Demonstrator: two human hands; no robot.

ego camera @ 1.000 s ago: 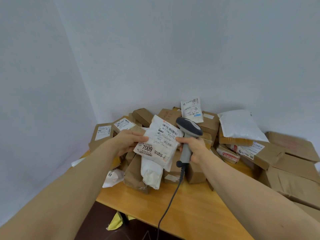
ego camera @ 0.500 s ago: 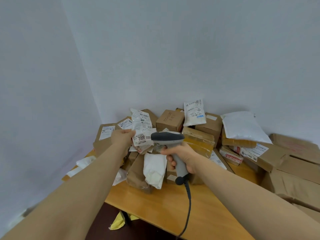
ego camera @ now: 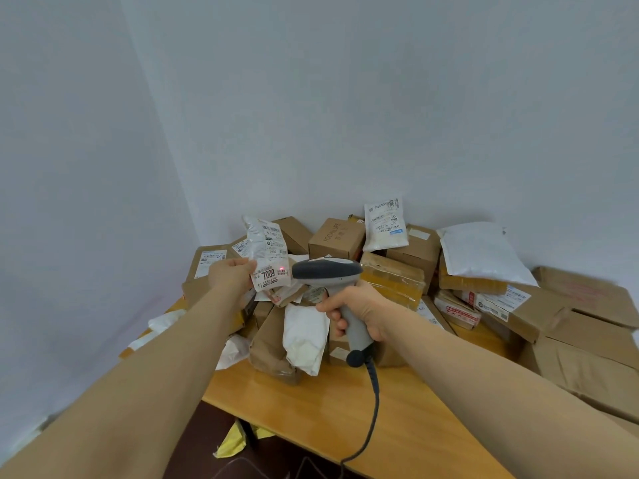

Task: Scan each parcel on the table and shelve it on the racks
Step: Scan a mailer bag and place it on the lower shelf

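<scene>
My left hand (ego camera: 231, 275) holds a white plastic mailer parcel (ego camera: 267, 254) upright above the pile, its label marked 7009 facing me. A red dot of light sits on that label. My right hand (ego camera: 359, 309) grips the handle of a grey barcode scanner (ego camera: 326, 271), whose head points left at the parcel from a short gap. The scanner's cable (ego camera: 372, 409) hangs down over the table's front edge.
A wooden table (ego camera: 332, 406) in a room corner carries a heap of brown cardboard boxes (ego camera: 337, 236) and white mailers (ego camera: 479, 250) against the wall. Larger brown boxes (ego camera: 587, 340) fill the right side. A yellow bag (ego camera: 235, 444) lies on the floor under the table.
The parcel went from in front of me up and to the left, now held upright. The scanner turned level to point at its label, where a red dot now shows.
</scene>
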